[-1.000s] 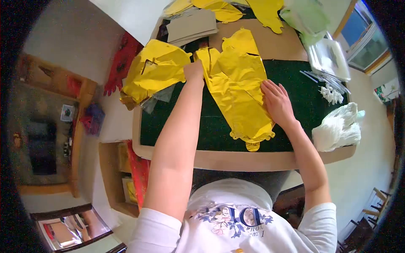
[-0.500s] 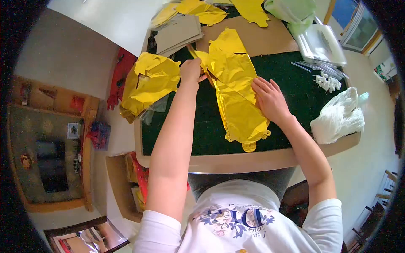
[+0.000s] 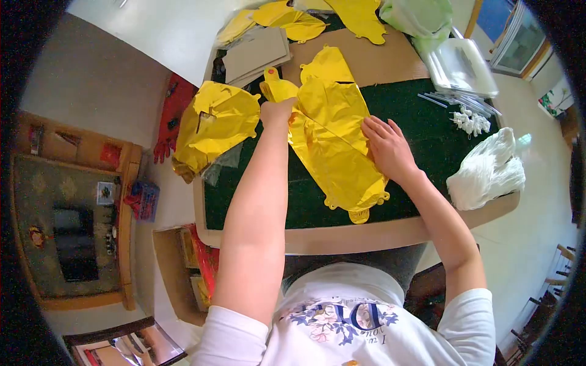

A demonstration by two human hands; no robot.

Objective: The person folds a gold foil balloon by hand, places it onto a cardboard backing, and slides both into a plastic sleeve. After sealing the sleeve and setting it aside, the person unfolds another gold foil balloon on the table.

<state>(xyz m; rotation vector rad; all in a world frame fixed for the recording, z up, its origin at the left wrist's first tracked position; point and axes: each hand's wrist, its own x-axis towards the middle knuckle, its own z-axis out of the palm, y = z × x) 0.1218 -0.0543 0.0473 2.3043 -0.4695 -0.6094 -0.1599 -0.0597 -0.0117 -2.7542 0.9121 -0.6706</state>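
Observation:
A flat yellow foil piece lies creased on the dark green mat, its tabbed end toward the table's front edge. My left hand is closed on the left flap of this foil, and its fingertips are partly hidden. My right hand rests flat on the foil's right edge, fingers stretched out. A second crumpled yellow foil piece lies just left of my left hand, over the table's left edge, with clear plastic beneath it.
Grey cards and more yellow foil lie at the back left. On the right are a clear plastic stack, thin sticks, small white pieces and a white plastic bag. A green bag is behind.
My left hand has moved slightly down with the foil's left flap, which is now spread out further to the left. My right hand stays nearly in place.

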